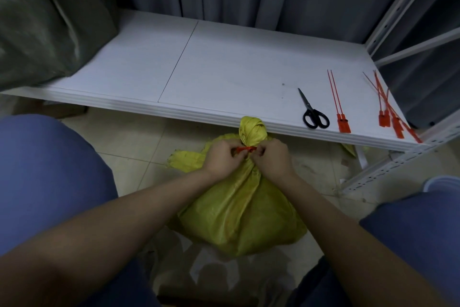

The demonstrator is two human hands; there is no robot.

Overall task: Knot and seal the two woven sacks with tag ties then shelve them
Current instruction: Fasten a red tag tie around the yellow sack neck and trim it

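With your left hand [221, 157] and right hand [272, 157] pinching the orange tie [246, 149] at the neck of the yellow sack [244, 217], on the floor at 6 o'clock, a slack pull may let it slip.

Left hand [221, 157] and right hand [272, 158] bare; trousers [49, 169] blue.

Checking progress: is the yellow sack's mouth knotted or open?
Knotted: the yellow sack has its neck twisted into a knot above the orange tie.

Both forearms bare, reaching forward, converging. My left hand [221, 157] and right hand [272, 158] nearly meet, knuckles up, fingers curled, pinching the red tie [246, 149].
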